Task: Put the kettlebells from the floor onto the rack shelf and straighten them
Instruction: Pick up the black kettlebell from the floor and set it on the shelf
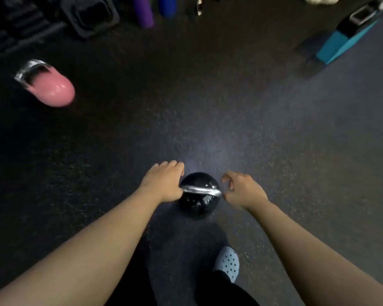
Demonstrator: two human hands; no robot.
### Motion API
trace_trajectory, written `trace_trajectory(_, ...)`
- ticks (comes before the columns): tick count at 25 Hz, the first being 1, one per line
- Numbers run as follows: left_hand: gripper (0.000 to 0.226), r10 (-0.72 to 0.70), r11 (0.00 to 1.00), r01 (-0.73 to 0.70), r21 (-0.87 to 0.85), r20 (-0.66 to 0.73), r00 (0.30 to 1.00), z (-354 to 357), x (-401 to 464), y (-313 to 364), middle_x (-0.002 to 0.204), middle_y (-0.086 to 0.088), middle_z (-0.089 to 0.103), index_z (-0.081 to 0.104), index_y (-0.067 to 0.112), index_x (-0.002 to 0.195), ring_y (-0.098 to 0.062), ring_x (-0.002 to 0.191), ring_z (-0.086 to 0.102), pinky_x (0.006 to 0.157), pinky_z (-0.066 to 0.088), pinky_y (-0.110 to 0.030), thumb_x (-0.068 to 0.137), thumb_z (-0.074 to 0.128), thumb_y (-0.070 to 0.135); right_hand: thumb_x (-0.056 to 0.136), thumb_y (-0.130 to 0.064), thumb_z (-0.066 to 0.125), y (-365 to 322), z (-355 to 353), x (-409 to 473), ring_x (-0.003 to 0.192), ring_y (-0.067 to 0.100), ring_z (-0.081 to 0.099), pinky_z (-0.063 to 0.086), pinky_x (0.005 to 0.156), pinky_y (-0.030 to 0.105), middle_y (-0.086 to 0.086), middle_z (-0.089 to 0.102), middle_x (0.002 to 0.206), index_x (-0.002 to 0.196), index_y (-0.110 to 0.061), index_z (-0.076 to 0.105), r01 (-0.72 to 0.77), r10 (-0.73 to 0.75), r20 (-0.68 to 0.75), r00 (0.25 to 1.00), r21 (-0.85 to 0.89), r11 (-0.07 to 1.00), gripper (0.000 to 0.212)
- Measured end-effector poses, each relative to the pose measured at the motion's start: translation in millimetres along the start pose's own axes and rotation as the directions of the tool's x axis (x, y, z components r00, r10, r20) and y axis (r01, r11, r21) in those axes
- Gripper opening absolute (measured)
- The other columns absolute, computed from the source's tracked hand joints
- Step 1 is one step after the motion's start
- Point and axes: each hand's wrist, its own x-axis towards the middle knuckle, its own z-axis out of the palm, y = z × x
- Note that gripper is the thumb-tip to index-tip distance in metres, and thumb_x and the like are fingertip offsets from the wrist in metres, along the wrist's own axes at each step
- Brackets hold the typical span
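Black kettlebell [198, 196] on floor [274, 140]; left hand [164, 182] touching handle end, right hand [241, 188] half-open beside it, neither gripping.

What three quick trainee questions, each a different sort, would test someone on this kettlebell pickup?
1. True or false: the pink kettlebell is already on the rack shelf.
2. Multiple choice: the black kettlebell sits A) between the two hands, B) beside the teal block, C) on the pale shoe.
3. Fill in: the left hand rests at one end of the silver ____, while the right hand hovers beside the other end, fingers curled but open.

Key: 1 false, it lies on the dark floor; 2 A; 3 handle.
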Motion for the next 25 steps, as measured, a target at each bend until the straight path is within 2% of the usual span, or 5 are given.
trace_trajectory(6,0.056,0.060,0.998,-0.057,-0.021,0.216,0.975,150,140,-46,0.125,-0.002,0.051,0.050,0.021,0.128,-0.026,0.117,0.049,0.097,0.043,-0.041,0.077,0.069,0.032,0.081,-0.035,0.063,64,144,125,0.118,0.034,0.046,0.046,0.097,0.049,0.009,0.051,0.126,0.132,-0.021,0.049,-0.095,0.120,0.127,0.985,-0.185,0.978,0.055)
trace_trajectory(11,0.009,0.207,0.933,-0.113,-0.342,0.252,0.945,202,170,-60,0.084,0.003,0.062,0.061,0.024,0.081,-0.016,0.077,0.061,0.061,0.045,-0.029,0.085,0.069,0.027,0.084,-0.024,0.068,82,181,158,0.082,0.022,0.064,0.053,0.071,0.032,0.007,0.067,0.094,0.095,-0.016,0.065,-0.110,0.134,0.145,0.980,-0.162,0.981,0.013)
trace_trajectory(15,0.006,0.191,0.895,-0.077,-0.440,0.223,0.956,167,152,-84,0.077,0.001,0.066,0.065,0.021,0.077,-0.016,0.070,0.065,0.066,0.056,-0.034,0.081,0.069,0.022,0.079,-0.012,0.069,35,149,151,0.061,0.014,0.059,0.043,0.051,0.017,0.000,0.063,0.072,0.082,-0.012,0.066,-0.058,0.066,0.132,0.989,-0.062,0.996,0.004)
trace_trajectory(19,0.020,0.167,0.860,-0.087,-0.503,0.116,0.979,85,124,-123,0.059,0.002,0.059,0.059,0.020,0.060,-0.013,0.052,0.055,0.049,0.042,-0.029,0.079,0.067,0.022,0.073,-0.016,0.070,-49,86,151,0.055,0.015,0.059,0.043,0.044,0.019,0.003,0.065,0.066,0.075,-0.012,0.066,-0.001,-0.004,0.129,0.992,0.038,0.999,0.006)
trace_trajectory(25,0.032,0.002,0.860,-0.075,-0.504,-0.144,0.990,-59,73,-239,0.046,0.006,0.048,0.045,0.020,0.048,-0.007,0.044,0.046,0.051,0.046,-0.040,0.072,0.064,0.028,0.067,-0.018,0.071,-234,1,181,0.051,0.024,0.058,0.044,0.045,0.031,0.010,0.065,0.059,0.067,-0.005,0.067,0.201,-0.201,0.005,0.980,0.004,0.980,0.013)
